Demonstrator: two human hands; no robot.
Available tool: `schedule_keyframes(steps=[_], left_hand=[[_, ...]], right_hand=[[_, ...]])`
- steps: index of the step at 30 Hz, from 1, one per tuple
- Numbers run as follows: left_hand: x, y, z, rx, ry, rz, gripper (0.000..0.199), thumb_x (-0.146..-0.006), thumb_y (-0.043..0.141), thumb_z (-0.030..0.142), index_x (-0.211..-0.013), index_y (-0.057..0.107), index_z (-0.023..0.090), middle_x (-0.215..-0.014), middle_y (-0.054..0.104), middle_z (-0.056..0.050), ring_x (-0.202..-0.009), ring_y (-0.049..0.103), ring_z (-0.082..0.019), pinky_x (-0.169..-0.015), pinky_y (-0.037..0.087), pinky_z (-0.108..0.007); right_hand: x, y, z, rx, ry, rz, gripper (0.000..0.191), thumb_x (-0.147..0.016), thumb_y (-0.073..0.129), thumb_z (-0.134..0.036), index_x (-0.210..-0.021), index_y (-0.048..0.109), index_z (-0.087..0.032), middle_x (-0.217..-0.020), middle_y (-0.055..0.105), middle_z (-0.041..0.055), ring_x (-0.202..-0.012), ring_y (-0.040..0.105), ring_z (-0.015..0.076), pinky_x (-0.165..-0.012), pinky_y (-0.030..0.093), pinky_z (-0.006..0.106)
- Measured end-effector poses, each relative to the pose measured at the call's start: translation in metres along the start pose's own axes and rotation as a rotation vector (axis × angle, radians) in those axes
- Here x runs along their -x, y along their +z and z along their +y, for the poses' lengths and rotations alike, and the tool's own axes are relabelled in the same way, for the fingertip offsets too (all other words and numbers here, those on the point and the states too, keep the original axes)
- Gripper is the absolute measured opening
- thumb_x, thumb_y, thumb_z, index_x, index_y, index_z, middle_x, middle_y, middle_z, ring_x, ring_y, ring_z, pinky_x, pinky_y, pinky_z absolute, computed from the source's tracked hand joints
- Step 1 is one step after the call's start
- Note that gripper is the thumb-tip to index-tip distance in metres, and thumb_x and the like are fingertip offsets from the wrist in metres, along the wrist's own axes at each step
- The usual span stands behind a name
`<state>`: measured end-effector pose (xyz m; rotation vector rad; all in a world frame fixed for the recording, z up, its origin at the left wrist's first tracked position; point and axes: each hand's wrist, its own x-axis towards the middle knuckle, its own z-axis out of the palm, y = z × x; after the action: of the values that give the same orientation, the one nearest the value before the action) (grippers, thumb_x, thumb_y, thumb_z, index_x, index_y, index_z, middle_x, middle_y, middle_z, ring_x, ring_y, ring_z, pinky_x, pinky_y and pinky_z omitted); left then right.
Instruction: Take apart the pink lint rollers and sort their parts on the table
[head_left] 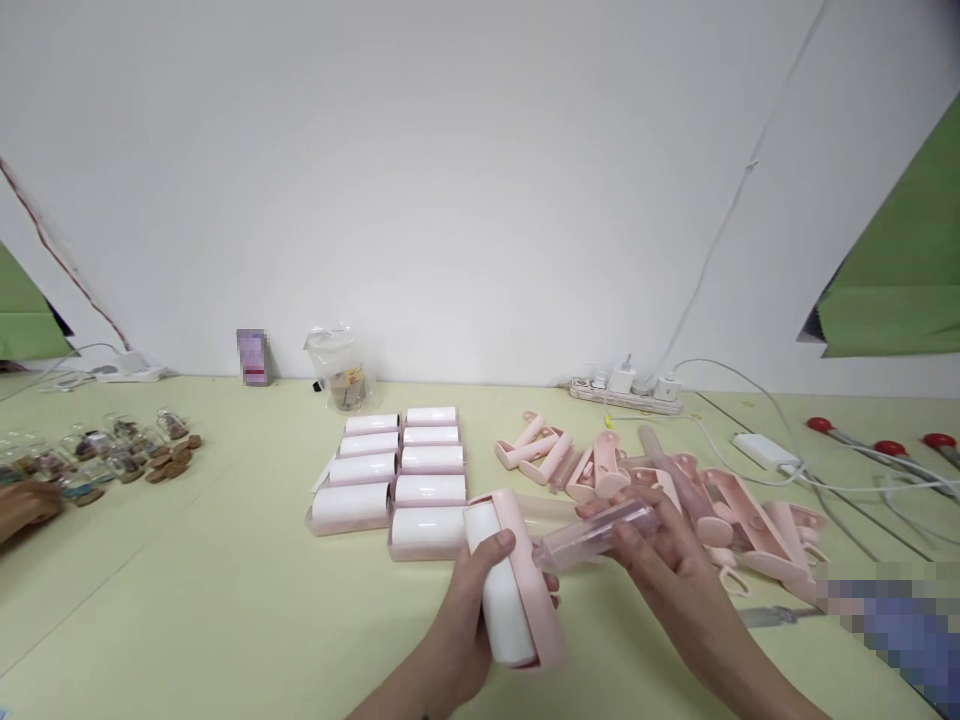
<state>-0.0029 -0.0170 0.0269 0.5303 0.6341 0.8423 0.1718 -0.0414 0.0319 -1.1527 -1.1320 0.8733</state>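
My left hand (466, 625) is closed around a lint roller, a white roll (508, 610) seated in a pink plastic casing (531, 580). The thumb presses on the roll, and fingertips show past the far side of the casing. In my right hand (679, 565) is a translucent pinkish handle (589, 537), gripped between thumb and fingers. Its left end meets or overlaps the casing's side; whether it is joined there I cannot tell. Beyond my left hand lie two columns of white rolls (431, 530) in pink casings. Loose pink plastic parts (754, 520) are heaped by my right hand.
A power strip (626, 397) with chargers and trailing cables lies along the wall, near a white adapter (763, 452). Red-ended tools (891, 449) are at the right. A phone (255, 358) and plastic bag (341, 375) stand behind. Another person's hand (28, 515) is beside small glass bottles (124, 455).
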Motion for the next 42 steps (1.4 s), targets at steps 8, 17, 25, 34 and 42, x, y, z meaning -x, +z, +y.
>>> schedule_keyframes(steps=[8,17,25,34,42], left_hand=[[0.001,-0.001,0.003,-0.177,0.072,0.192,0.044,-0.067,0.064,0.038,-0.099,0.040,0.018,-0.074,0.057,-0.001,-0.057,0.059,-0.018,-0.055,0.050,-0.033],[-0.002,-0.006,-0.002,-0.453,0.287,0.313,0.041,-0.061,0.069,0.039,-0.089,0.050,0.016,-0.078,0.060,-0.005,-0.076,0.058,-0.022,-0.064,0.047,-0.029],[0.001,-0.010,-0.003,-0.826,0.767,0.162,0.023,-0.062,0.062,0.027,-0.080,0.051,0.018,-0.071,0.057,-0.001,-0.065,0.055,-0.017,-0.063,0.046,-0.029],[-0.001,-0.019,-0.008,-0.978,0.886,-0.089,0.028,-0.064,0.061,0.021,-0.087,0.046,0.021,-0.075,0.049,0.000,-0.068,0.049,-0.015,-0.065,0.043,-0.027],[-0.012,-0.016,0.019,-0.616,0.383,-0.815,0.093,-0.054,0.062,0.065,-0.129,0.030,0.019,-0.119,0.047,-0.015,-0.111,0.042,-0.030,-0.096,0.027,-0.046]], right_hand=[[-0.002,-0.014,-0.014,0.354,-0.003,-0.154,0.025,-0.067,0.064,-0.043,-0.081,0.061,-0.022,-0.084,0.066,0.0059,-0.078,0.063,0.0226,-0.064,0.055,0.031],[0.012,0.005,-0.013,0.124,0.040,0.017,0.021,-0.065,0.066,-0.040,-0.074,0.063,-0.022,-0.069,0.063,0.0010,-0.059,0.064,0.0176,-0.056,0.055,0.027],[0.008,0.004,-0.009,-0.072,0.254,-0.038,0.025,-0.065,0.068,-0.040,-0.073,0.061,-0.017,-0.057,0.062,-0.0004,-0.054,0.061,0.0135,-0.051,0.052,0.023],[0.004,0.002,-0.011,-0.009,0.233,-0.067,0.026,-0.070,0.063,-0.042,-0.075,0.057,-0.018,-0.054,0.060,-0.0017,-0.050,0.060,0.0135,-0.051,0.051,0.025],[0.016,0.001,-0.028,0.467,-0.294,-0.090,0.017,-0.069,0.063,-0.034,-0.077,0.052,-0.023,-0.052,0.052,-0.0052,-0.042,0.049,0.0098,-0.040,0.041,0.020]])
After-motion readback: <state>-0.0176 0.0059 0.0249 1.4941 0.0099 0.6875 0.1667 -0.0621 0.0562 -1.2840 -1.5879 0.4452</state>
